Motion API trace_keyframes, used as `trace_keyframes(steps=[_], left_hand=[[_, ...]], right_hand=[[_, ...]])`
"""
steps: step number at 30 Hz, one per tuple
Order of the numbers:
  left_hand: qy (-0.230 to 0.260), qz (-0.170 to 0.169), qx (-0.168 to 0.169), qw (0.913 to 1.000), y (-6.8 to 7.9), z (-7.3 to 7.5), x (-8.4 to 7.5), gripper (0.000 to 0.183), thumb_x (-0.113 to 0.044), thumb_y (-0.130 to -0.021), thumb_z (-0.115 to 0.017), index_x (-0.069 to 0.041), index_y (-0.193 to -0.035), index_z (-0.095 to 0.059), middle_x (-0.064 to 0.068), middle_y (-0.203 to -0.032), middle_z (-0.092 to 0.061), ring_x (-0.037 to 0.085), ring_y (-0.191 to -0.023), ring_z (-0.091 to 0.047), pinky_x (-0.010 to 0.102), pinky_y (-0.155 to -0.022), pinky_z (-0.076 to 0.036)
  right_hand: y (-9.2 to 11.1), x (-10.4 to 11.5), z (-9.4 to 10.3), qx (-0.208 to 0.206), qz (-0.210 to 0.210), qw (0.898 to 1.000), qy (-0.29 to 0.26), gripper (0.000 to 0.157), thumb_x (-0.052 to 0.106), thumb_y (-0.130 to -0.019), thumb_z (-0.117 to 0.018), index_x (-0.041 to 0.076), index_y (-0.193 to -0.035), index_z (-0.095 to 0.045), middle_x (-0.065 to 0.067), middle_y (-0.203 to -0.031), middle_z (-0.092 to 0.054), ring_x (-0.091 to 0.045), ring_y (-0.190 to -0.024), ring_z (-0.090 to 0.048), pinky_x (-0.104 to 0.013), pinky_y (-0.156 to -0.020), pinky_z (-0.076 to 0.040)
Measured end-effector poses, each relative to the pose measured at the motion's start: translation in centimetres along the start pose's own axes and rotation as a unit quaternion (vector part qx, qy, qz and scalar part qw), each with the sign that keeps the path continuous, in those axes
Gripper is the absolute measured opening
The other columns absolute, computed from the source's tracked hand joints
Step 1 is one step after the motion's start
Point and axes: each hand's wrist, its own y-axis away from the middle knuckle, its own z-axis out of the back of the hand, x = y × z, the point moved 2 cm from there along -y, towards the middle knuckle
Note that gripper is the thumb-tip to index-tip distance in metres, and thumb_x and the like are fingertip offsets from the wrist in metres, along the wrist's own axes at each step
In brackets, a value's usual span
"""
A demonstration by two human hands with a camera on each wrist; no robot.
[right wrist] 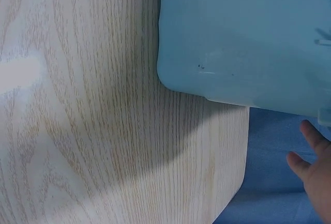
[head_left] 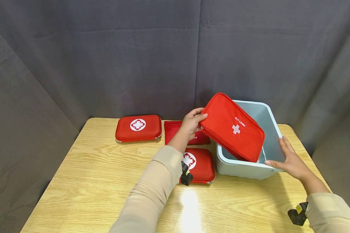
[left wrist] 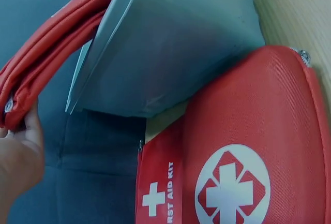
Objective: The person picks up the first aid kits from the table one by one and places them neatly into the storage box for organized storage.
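Note:
My left hand (head_left: 191,123) grips one corner of a red first aid pouch (head_left: 233,129), thumb on top. The pouch tilts across the light blue plastic bin (head_left: 242,171), its far lower corner dipping inside the front rim. In the left wrist view, the pouch's folded edge (left wrist: 57,32) and zipper show above my fingers. My right hand (head_left: 293,161) rests at the bin's front right corner, thumb along the front rim and fingers spread at the right side. The right wrist view shows those spread fingertips (right wrist: 310,138) by the bin wall (right wrist: 243,43).
Left of the bin, a hard red case (head_left: 202,168) with a white cross emblem lies partly behind my left sleeve. Behind it is a flat red first aid kit pouch (head_left: 172,127). Another red case (head_left: 138,127) lies farther left. A grey curtain (head_left: 134,64) hangs behind the wooden table (head_left: 90,187).

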Motion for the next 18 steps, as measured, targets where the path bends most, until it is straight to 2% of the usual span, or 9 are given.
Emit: trace_keyframes(steps=[5, 11, 15, 18], left_hand=[[-0.028, 0.004, 0.003, 0.9996, 0.1, -1.4, 0.1, 0.032, -0.005, -0.082, -0.056, -0.006, -0.113, -0.053, 0.006, -0.091, -0.058, 0.014, -0.065, -0.055, 0.026, -0.057, -0.048], [-0.064, -0.002, 0.023, 0.9977, 0.3, -3.3, -0.2, 0.031, -0.005, -0.081, -0.057, -0.006, -0.112, -0.055, 0.006, -0.088, -0.06, 0.014, -0.065, -0.055, 0.028, -0.064, -0.049], [-0.097, -0.001, 0.026, 0.9949, 0.5, -4.0, -0.4, 0.031, -0.006, -0.081, -0.058, -0.006, -0.112, -0.055, 0.005, -0.085, -0.06, 0.014, -0.064, -0.056, 0.028, -0.064, -0.049], [-0.107, 0.0, 0.023, 0.9939, 0.5, -4.3, -0.4, 0.031, -0.006, -0.08, -0.06, -0.006, -0.11, -0.055, 0.004, -0.083, -0.06, 0.014, -0.062, -0.056, 0.029, -0.063, -0.049]], right_hand=[[0.0, 0.0, 0.0, 0.001, -0.004, 1.0, -0.004, 0.099, 0.027, -0.072, -0.066, -0.002, -0.134, 0.005, -0.019, -0.14, 0.014, -0.047, -0.122, 0.004, -0.069, -0.08, -0.015], [0.1, 0.1, 0.1, 0.007, -0.015, 1.0, -0.007, 0.1, 0.028, -0.072, -0.066, 0.0, -0.135, 0.006, -0.02, -0.139, 0.014, -0.047, -0.121, 0.004, -0.069, -0.078, -0.018], [0.3, 0.1, 0.2, 0.009, -0.028, 1.0, -0.006, 0.101, 0.03, -0.071, -0.067, 0.002, -0.135, 0.007, -0.019, -0.14, 0.015, -0.048, -0.121, 0.002, -0.069, -0.076, -0.02], [0.3, 0.1, 0.2, 0.008, -0.025, 1.0, -0.009, 0.101, 0.029, -0.071, -0.067, 0.002, -0.135, 0.007, -0.018, -0.14, 0.015, -0.048, -0.121, 0.003, -0.069, -0.077, -0.018]])
